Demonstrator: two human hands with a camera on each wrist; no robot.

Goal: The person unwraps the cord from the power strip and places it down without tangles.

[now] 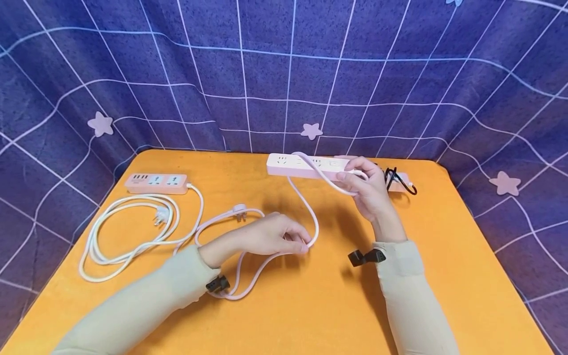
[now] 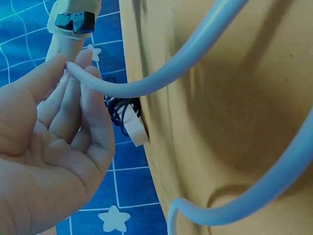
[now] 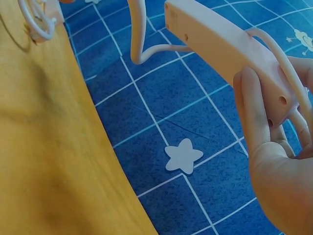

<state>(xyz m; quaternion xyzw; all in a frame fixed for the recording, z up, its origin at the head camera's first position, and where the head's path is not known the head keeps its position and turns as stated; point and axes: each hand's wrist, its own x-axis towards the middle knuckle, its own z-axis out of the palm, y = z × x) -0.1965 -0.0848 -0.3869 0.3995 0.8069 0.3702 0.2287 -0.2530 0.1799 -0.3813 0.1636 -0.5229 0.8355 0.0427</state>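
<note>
Held up above the table by my right hand (image 1: 370, 190) is a long pink-and-white power strip (image 1: 306, 166); the fingers grip its right end. Its pale cord (image 1: 314, 217) leaves that end, crosses over the strip's face, and passes behind and down toward my left hand (image 1: 275, 234). Between thumb and fingertips my left hand pinches this cord, as the left wrist view shows (image 2: 80, 73). The rest of the cord lies in loose loops on the table, with its plug (image 1: 239, 211) behind my left wrist. The right wrist view shows the strip's underside (image 3: 220, 54).
At the left, a shorter pink power strip (image 1: 156, 183) lies with its white cord (image 1: 95, 241) coiled loosely and its plug (image 1: 162, 215) inside the coil. Behind my right hand lies another white strip (image 1: 399, 181) wrapped with black cord (image 1: 390, 177). A blue grid-patterned curtain (image 1: 266, 74) borders the orange table (image 1: 328, 305).
</note>
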